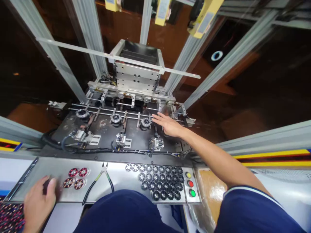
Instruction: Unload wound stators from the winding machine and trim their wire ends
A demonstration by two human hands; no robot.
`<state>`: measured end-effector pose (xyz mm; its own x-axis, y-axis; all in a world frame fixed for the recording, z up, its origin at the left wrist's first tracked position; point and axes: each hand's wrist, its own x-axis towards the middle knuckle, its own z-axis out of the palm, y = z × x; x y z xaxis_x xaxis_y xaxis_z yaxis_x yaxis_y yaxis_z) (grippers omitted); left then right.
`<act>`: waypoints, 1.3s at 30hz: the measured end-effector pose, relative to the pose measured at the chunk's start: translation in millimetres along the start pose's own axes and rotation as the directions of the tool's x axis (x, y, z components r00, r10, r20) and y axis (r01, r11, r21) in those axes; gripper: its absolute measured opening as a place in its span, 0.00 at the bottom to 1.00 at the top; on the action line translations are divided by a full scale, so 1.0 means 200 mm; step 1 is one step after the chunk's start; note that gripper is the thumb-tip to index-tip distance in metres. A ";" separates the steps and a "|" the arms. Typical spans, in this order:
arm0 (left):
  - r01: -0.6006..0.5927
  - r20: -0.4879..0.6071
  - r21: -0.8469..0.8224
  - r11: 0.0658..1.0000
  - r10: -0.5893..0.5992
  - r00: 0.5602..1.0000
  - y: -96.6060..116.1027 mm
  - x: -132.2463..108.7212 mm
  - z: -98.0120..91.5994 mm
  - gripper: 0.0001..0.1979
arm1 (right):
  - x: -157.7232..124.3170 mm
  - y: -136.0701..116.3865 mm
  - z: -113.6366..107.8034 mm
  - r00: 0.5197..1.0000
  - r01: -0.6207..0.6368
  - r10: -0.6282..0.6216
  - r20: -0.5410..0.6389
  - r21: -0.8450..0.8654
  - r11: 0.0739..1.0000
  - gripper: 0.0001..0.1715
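My right hand (168, 124) reaches into the machine with its fingers stretched out, beside the rightmost of three round black stators (145, 122) seated on fixtures under a pair of rails. It holds nothing. My left hand (39, 202) rests low at the left end of the steel shelf (121, 178), fingers curled over a dark round part (47, 186) that is partly hidden. Just right of it lie several red wound stators (75, 178).
Black-handled cutters (104, 171) lie mid-shelf. Several bare black and silver stators (159, 181) fill the shelf's right part, beside yellow, red and green buttons (190, 183). A bin of wound parts (9, 216) sits lower left. Aluminium frame posts (233, 55) surround the winding head (136, 72).
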<state>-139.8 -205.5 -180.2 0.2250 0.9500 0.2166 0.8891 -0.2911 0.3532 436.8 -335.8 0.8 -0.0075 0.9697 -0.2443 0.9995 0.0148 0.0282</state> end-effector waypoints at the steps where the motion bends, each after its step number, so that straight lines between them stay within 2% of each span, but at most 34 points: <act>1: 0.002 0.016 -0.001 1.000 -0.002 1.000 -0.01 0.00 0.00 0.30 | 0.05 -0.01 0.00 0.999 0.049 -0.049 0.022 0.006 0.999 0.50; 6: -0.006 0.049 -0.039 0.999 0.008 0.999 -0.02 -0.04 -0.01 0.31 | 0.18 0.00 0.05 0.976 0.182 -0.183 0.114 0.019 0.983 0.51; 9: 0.004 0.038 -0.041 0.999 -0.002 0.999 0.00 -0.07 -0.01 0.32 | 0.19 0.02 0.08 0.971 0.201 -0.201 0.127 0.013 0.980 0.50; 13: 0.019 -0.005 -0.012 1.000 -0.019 1.000 0.04 -0.04 0.00 0.32 | 0.18 0.01 0.11 0.973 0.201 -0.199 0.117 -0.008 0.979 0.47; 19: -0.008 -0.046 -0.002 1.000 0.008 0.999 0.08 0.04 0.03 0.29 | 0.19 -0.07 0.03 0.984 0.176 -0.173 0.047 -0.066 0.982 0.33; 21: -0.014 -0.065 -0.004 1.000 0.014 0.998 0.08 0.05 0.04 0.26 | 0.22 -0.13 -0.01 0.984 0.177 -0.177 0.001 -0.088 0.980 0.32; 26: -0.013 -0.136 0.000 1.000 0.013 0.991 0.10 0.05 0.06 0.22 | 0.47 -0.32 -0.08 0.926 0.363 -0.369 -0.080 -0.079 0.928 0.47; 31: -0.013 -0.133 -0.016 1.000 0.011 0.991 0.11 0.04 0.06 0.21 | 0.76 -0.43 -0.05 0.897 0.440 -0.442 -0.031 -0.039 0.897 0.48; 34: 0.009 -0.133 -0.029 1.000 -0.013 0.991 0.11 0.04 0.06 0.21 | 0.83 -0.45 -0.01 0.892 0.452 -0.453 -0.003 -0.032 0.891 0.46; 39: 0.042 -0.152 -0.051 0.998 -0.050 0.987 0.12 0.03 0.07 0.21 | 0.84 -0.46 0.02 0.903 0.429 -0.429 0.022 -0.026 0.903 0.43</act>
<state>-111.0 -205.0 -182.1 0.1174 0.9350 0.3345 0.8762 -0.2561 0.4083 343.8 -174.3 -46.7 -0.4346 0.8640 -0.2541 0.8984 0.4359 -0.0544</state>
